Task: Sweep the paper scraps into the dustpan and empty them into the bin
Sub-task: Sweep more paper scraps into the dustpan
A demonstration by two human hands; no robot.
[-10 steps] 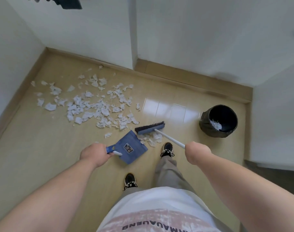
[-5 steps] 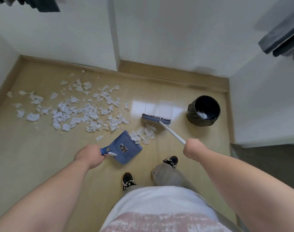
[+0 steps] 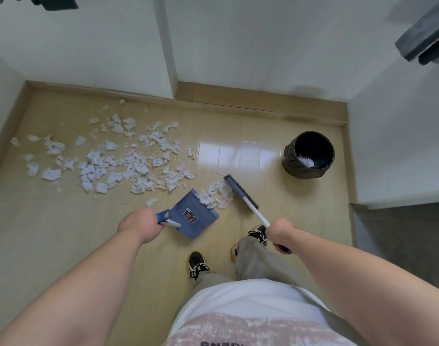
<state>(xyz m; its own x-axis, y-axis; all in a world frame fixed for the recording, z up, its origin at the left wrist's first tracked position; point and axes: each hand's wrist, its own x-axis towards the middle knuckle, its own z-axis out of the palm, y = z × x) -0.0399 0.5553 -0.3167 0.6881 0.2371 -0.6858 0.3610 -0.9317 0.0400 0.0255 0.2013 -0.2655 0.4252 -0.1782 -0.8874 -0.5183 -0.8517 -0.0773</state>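
Note:
My left hand [image 3: 140,228] grips the handle of a blue dustpan [image 3: 197,217] that rests on the tan floor with its mouth facing up and right. My right hand [image 3: 280,234] holds the white handle of a small blue brush [image 3: 240,191], whose head presses a little heap of white paper scraps [image 3: 214,194] against the pan's mouth. A wide scatter of torn paper scraps [image 3: 118,162] covers the floor to the left. The black bin [image 3: 308,155] stands at the right and holds some white paper.
White walls and a tan skirting board [image 3: 260,101] close the floor at the back and both sides. My two dark shoes [image 3: 197,264] stand just below the dustpan. A grey floor strip [image 3: 400,236] lies at the right; a dark object [image 3: 428,38] juts from the upper right.
The brush head swung from level to slanted and pushed the small heap of scraps left onto the dustpan's mouth. The dustpan stayed in place and my view shifted slightly.

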